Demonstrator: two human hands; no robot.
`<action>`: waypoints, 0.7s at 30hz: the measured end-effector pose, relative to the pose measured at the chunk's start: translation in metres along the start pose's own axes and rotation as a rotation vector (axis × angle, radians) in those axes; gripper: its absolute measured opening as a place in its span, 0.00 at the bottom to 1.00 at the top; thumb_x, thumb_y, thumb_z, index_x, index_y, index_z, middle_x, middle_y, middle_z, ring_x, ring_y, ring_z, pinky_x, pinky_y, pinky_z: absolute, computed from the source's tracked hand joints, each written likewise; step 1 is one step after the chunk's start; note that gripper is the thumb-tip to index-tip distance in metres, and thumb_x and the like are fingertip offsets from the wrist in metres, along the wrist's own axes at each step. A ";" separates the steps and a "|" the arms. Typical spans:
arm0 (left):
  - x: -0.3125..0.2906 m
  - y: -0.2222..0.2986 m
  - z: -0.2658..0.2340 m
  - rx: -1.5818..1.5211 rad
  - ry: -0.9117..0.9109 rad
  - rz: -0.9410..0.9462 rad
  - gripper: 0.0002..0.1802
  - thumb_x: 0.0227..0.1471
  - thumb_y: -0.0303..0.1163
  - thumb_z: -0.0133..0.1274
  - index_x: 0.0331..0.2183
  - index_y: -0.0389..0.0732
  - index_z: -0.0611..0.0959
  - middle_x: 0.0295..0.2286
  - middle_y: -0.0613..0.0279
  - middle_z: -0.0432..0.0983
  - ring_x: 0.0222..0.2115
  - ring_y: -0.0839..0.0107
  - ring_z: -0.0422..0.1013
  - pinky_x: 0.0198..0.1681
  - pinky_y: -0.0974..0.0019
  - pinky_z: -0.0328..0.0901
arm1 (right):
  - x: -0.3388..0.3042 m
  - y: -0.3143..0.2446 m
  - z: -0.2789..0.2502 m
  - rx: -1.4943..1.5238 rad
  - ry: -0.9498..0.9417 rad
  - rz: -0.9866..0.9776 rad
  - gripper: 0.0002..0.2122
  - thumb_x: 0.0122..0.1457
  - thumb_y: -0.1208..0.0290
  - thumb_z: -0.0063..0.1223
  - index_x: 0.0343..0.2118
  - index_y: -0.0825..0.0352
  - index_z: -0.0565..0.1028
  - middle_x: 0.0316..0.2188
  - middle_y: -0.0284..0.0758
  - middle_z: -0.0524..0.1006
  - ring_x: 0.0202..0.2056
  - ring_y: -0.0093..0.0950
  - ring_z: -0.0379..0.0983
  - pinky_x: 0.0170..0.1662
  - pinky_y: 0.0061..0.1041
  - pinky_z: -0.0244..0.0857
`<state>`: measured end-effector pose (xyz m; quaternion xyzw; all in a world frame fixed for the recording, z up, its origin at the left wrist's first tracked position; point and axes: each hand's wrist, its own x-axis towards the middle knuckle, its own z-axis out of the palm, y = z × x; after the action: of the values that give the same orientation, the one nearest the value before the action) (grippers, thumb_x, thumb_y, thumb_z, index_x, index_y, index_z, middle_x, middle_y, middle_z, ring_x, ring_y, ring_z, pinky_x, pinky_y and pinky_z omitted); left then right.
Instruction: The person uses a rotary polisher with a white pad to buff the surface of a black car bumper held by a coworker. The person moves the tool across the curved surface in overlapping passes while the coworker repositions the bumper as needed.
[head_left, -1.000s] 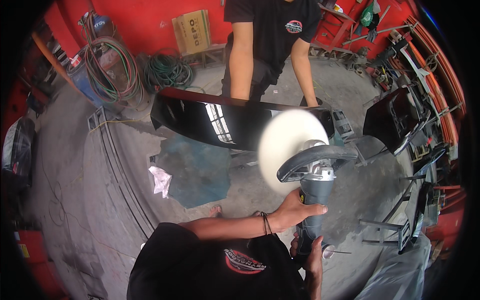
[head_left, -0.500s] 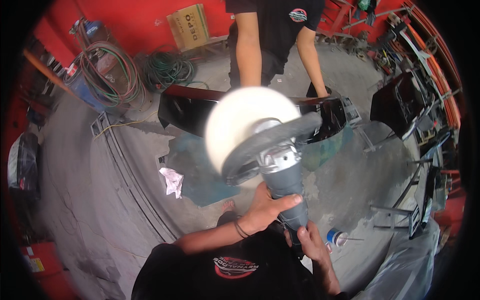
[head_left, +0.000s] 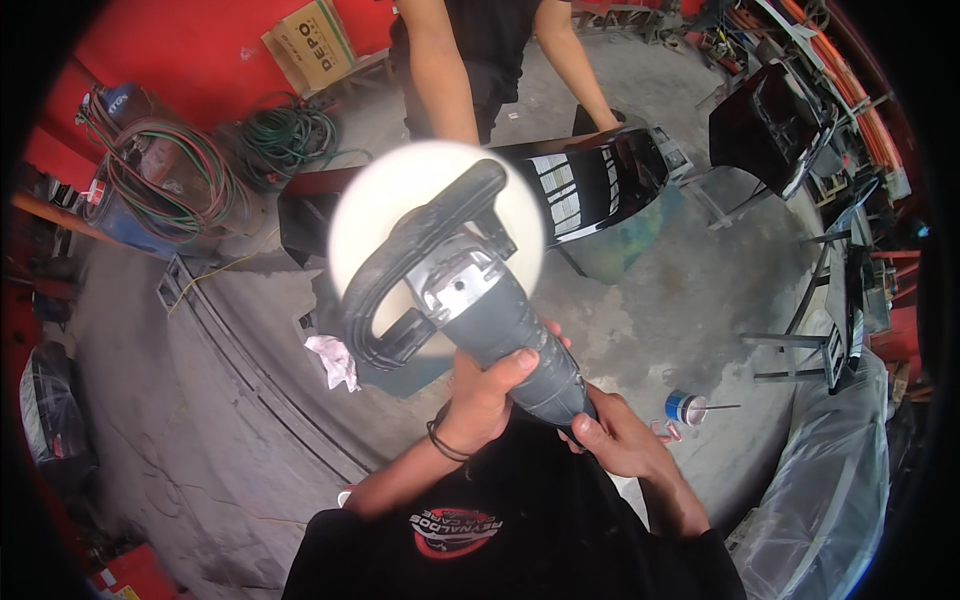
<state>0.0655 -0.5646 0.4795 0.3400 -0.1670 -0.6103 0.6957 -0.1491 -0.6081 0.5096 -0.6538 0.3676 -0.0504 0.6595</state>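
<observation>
A grey and black rotary polisher (head_left: pixel 515 335) with a silver head and a loop handle hangs in front of me, tilted to the upper left. Its round white pad (head_left: pixel 372 205) covers part of the glossy black car panel (head_left: pixel 605 185) behind it; whether they touch I cannot tell. My left hand (head_left: pixel 482 395) is wrapped round the middle of the polisher's body. Closer to its rear end, my right hand (head_left: pixel 618 438) grips the tool too. Across the panel stands a co-worker, one hand (head_left: pixel 605 122) on the panel's far right end, the other hidden behind the pad.
A blue can (head_left: pixel 684 407) with a stick across it stands on the floor at right. Crumpled paper (head_left: pixel 332 362) lies at left, near a long metal rail (head_left: pixel 255 375). Coiled hoses (head_left: pixel 180 180) hang round a cylinder at far left. Plastic sheeting (head_left: pixel 815 490) covers something at lower right.
The polisher has swung left in view, its head now tilted further to the left, with both my hands still on it. The surroundings have shifted left and partly upward in the picture.
</observation>
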 end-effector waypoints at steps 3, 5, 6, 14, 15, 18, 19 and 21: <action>0.008 -0.016 0.019 -0.009 -0.059 -0.028 0.31 0.54 0.37 0.66 0.54 0.32 0.76 0.47 0.48 0.81 0.47 0.54 0.81 0.50 0.50 0.78 | -0.018 -0.003 -0.015 0.050 0.045 -0.005 0.38 0.70 0.32 0.47 0.49 0.75 0.74 0.30 0.35 0.79 0.30 0.25 0.75 0.35 0.29 0.69; 0.017 -0.033 0.031 0.008 -0.095 -0.068 0.26 0.55 0.33 0.66 0.53 0.32 0.79 0.46 0.51 0.82 0.47 0.57 0.82 0.51 0.51 0.78 | -0.034 0.005 -0.026 0.071 0.086 0.018 0.39 0.69 0.30 0.44 0.47 0.73 0.75 0.31 0.32 0.79 0.30 0.23 0.75 0.35 0.27 0.68; 0.023 -0.041 0.040 -0.001 -0.106 -0.076 0.21 0.55 0.30 0.67 0.49 0.33 0.82 0.43 0.56 0.84 0.43 0.65 0.82 0.50 0.57 0.76 | -0.040 0.010 -0.028 0.099 0.158 0.039 0.41 0.67 0.25 0.43 0.45 0.73 0.75 0.30 0.32 0.78 0.30 0.23 0.75 0.33 0.26 0.67; 0.060 -0.081 0.096 0.060 -0.170 -0.124 0.26 0.51 0.36 0.74 0.48 0.36 0.82 0.40 0.62 0.82 0.43 0.72 0.78 0.48 0.63 0.74 | -0.065 0.051 -0.060 0.235 0.333 -0.027 0.45 0.62 0.21 0.46 0.45 0.74 0.75 0.26 0.33 0.77 0.22 0.22 0.73 0.24 0.23 0.64; 0.061 -0.085 0.096 0.072 -0.165 -0.114 0.27 0.51 0.35 0.74 0.49 0.36 0.82 0.40 0.62 0.82 0.43 0.72 0.78 0.48 0.63 0.74 | -0.065 0.054 -0.061 0.244 0.338 -0.018 0.45 0.61 0.21 0.47 0.44 0.74 0.75 0.26 0.33 0.77 0.22 0.22 0.73 0.24 0.23 0.64; 0.059 -0.091 0.094 0.104 -0.143 -0.088 0.28 0.51 0.35 0.74 0.49 0.36 0.81 0.41 0.62 0.82 0.43 0.72 0.78 0.49 0.63 0.73 | -0.065 0.059 -0.064 0.253 0.331 0.012 0.45 0.61 0.21 0.48 0.44 0.74 0.75 0.26 0.33 0.78 0.23 0.22 0.73 0.25 0.23 0.64; 0.055 -0.089 0.091 0.110 -0.129 -0.076 0.27 0.51 0.35 0.74 0.49 0.35 0.82 0.41 0.62 0.82 0.43 0.72 0.78 0.49 0.63 0.73 | -0.064 0.058 -0.064 0.242 0.308 0.020 0.45 0.60 0.21 0.48 0.44 0.74 0.76 0.26 0.33 0.78 0.23 0.22 0.73 0.25 0.23 0.64; 0.046 -0.085 0.082 0.116 -0.121 -0.073 0.26 0.51 0.35 0.73 0.48 0.35 0.82 0.41 0.61 0.83 0.43 0.72 0.79 0.49 0.63 0.73 | -0.063 0.059 -0.061 0.220 0.266 0.024 0.45 0.60 0.21 0.49 0.43 0.73 0.76 0.26 0.32 0.78 0.24 0.21 0.73 0.26 0.23 0.63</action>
<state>-0.0408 -0.6332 0.4726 0.3483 -0.2314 -0.6440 0.6407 -0.2528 -0.6153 0.4912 -0.5608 0.4515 -0.1687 0.6732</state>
